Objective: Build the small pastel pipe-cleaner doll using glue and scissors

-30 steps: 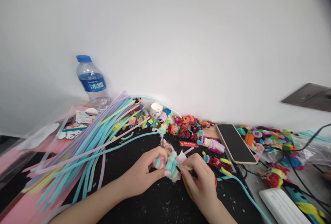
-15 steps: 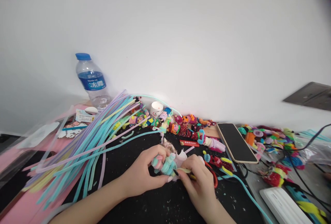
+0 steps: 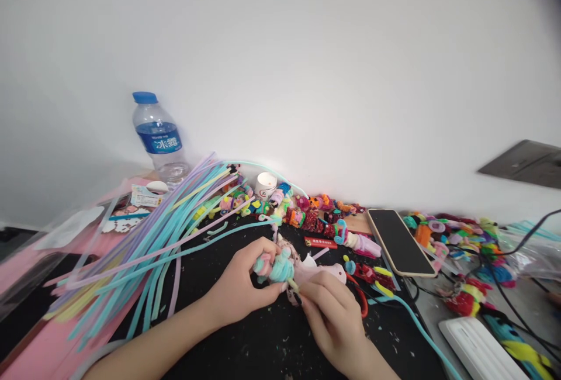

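Note:
My left hand point(image 3: 234, 283) is closed around a small pipe-cleaner figure point(image 3: 280, 266) of pink and aqua coils, thumb below and fingers above. At its lower right end, my right hand point(image 3: 335, 310) pinches a pale yellow pipe-cleaner piece point(image 3: 293, 284), which touches the figure. A small black bit point(image 3: 298, 298) shows by the right fingertips; I cannot make out what it is. Just behind the right hand lies a pale pink object point(image 3: 331, 273), partly covered by the fingers. Orange-red scissor-like handles point(image 3: 363, 301) stick out to the right of that hand.
A bundle of pastel pipe cleaners point(image 3: 162, 234) spreads across the left. Several finished pipe-cleaner figures point(image 3: 315, 222) line the wall around a paper cup point(image 3: 265, 185). A water bottle point(image 3: 158, 140) stands back left. Right are a phone point(image 3: 401, 242), a white box-shaped device point(image 3: 477, 351) and black cables point(image 3: 495, 275).
The figure has turned slightly in my left hand, and more of its aqua coils show. My right fingers have shifted a little left with the yellow piece, uncovering more of the pale pink object.

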`<state>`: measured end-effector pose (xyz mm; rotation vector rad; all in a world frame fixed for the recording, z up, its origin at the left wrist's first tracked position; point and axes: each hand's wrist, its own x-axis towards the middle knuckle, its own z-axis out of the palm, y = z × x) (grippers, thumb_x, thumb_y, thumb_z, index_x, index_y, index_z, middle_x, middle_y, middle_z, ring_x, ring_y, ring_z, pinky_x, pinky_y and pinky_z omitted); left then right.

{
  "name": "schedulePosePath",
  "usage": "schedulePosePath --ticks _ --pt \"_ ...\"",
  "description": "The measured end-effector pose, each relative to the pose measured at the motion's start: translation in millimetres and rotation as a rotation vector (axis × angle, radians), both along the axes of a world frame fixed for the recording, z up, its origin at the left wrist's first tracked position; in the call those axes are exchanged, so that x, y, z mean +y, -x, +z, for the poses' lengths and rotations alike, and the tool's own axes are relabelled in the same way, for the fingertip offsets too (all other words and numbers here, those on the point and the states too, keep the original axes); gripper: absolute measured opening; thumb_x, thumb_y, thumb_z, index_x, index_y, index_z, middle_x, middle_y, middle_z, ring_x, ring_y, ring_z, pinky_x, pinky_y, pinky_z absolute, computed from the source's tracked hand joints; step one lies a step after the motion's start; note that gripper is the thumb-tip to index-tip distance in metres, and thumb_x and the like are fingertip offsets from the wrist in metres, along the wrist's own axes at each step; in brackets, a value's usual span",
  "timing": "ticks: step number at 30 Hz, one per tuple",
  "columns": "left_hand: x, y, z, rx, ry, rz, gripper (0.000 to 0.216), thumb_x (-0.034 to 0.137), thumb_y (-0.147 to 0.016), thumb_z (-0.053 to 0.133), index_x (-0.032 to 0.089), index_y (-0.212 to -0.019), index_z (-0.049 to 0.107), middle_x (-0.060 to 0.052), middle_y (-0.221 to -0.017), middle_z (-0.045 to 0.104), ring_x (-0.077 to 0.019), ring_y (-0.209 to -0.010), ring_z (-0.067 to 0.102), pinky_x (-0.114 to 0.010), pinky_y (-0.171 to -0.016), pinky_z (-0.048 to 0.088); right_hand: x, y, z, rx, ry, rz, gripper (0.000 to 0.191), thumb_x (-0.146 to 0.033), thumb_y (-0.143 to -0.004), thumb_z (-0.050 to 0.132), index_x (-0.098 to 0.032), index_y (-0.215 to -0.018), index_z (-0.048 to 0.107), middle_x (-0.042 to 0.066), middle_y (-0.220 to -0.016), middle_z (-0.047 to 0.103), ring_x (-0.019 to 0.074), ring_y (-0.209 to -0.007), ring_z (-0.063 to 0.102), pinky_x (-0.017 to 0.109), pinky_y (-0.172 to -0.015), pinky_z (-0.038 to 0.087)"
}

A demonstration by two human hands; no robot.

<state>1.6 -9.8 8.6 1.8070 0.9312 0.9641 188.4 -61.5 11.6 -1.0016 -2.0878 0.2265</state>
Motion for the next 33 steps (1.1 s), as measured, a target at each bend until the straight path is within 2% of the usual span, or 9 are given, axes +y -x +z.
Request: schedulePosePath --ticks 3,6,10,12,17,22,27,33 --pt "0.0 0.3 -1.2 -0.021 -0.003 0.026 0.019 0.015 -0.072 0.060 0.021 -0.080 0.044 0.002 -0.080 0.052 -0.0131 -0.071 0.049 -0.025 -0.066 0.041 -0.7 1.0 2.8 -0.076 -0.019 0.031 0.023 -0.003 -0.083 0.050 -0.018 -0.099 0.058 0.006 -0.076 0.058 0.0171 -0.066 0.053 0.029 -0.058 0.043" --pt "1.9 2.3 -3.2 -0.057 -0.030 0.078 0.019 0.014 -0.073 0.059 0.022 -0.083 0.045 0.000 -0.087 0.055 -0.0145 -0.079 0.053 -0.026 -0.072 0.043 0.9 -0.8 1.4 -0.069 0.041 0.029 0.030 -0.004 -0.083 0.048 -0.020 -0.108 0.054 0.007 -0.087 0.060 0.0189 -0.077 0.056 0.030 -0.067 0.047" --pt "8.4 8.0 -7.8 -0.086 -0.079 0.222 0.022 0.014 -0.074 0.060 0.022 -0.087 0.045 -0.002 -0.097 0.055 -0.0154 -0.088 0.054 -0.028 -0.080 0.043 8.3 -10.4 -2.7 -0.025 0.114 -0.182 0.048 -0.013 -0.082 0.049 -0.018 -0.128 0.036 0.013 -0.117 0.050 0.0259 -0.107 0.049 0.040 -0.086 0.044" --pt "12.3 11.0 -10.1 -0.098 -0.099 0.269 0.022 0.016 -0.074 0.061 0.022 -0.085 0.043 -0.003 -0.101 0.054 -0.0161 -0.094 0.054 -0.028 -0.082 0.043 12.8 -15.6 -1.4 -0.089 0.157 -0.278 0.054 -0.015 -0.079 0.051 -0.018 -0.130 0.033 0.014 -0.124 0.045 0.0284 -0.113 0.043 0.044 -0.092 0.039" --pt "18.7 14.9 -13.0 -0.074 -0.137 0.282 0.022 0.017 -0.075 0.061 0.022 -0.084 0.043 -0.004 -0.105 0.054 -0.0189 -0.105 0.053 -0.031 -0.087 0.043 17.1 -20.0 10.9 -0.334 0.322 -0.266 0.051 -0.009 -0.069 0.050 -0.021 -0.118 0.047 0.009 -0.116 0.051 0.0285 -0.106 0.045 0.045 -0.088 0.038" --pt "19.4 15.4 -12.0 -0.051 -0.139 0.279 0.024 0.016 -0.074 0.062 0.022 -0.087 0.043 -0.006 -0.110 0.054 -0.0197 -0.107 0.053 -0.032 -0.088 0.044 15.1 -17.4 14.0 -0.427 0.327 -0.221 0.052 -0.009 -0.064 0.050 -0.021 -0.115 0.052 0.007 -0.106 0.055 0.0278 -0.100 0.046 0.045 -0.088 0.036" --pt "19.5 16.5 -10.6 -0.055 -0.153 0.281 0.025 0.020 -0.074 0.063 0.022 -0.089 0.044 -0.007 -0.111 0.054 -0.0209 -0.108 0.054 -0.032 -0.086 0.046 19.3 -21.5 5.4 -0.385 0.293 -0.274 0.051 -0.009 -0.067 0.052 -0.021 -0.116 0.052 0.007 -0.105 0.055 0.0274 -0.101 0.047 0.044 -0.088 0.038" --pt "19.5 17.0 -10.7 -0.042 -0.199 0.273 0.023 0.018 -0.074 0.062 0.022 -0.089 0.044 -0.007 -0.109 0.055 -0.0200 -0.104 0.055 -0.032 -0.086 0.045 28.5 -35.9 -1.2 -0.212 0.144 -0.438 0.046 -0.015 -0.072 0.054 -0.019 -0.117 0.048 0.009 -0.107 0.055 0.0255 -0.100 0.052 0.039 -0.086 0.044"
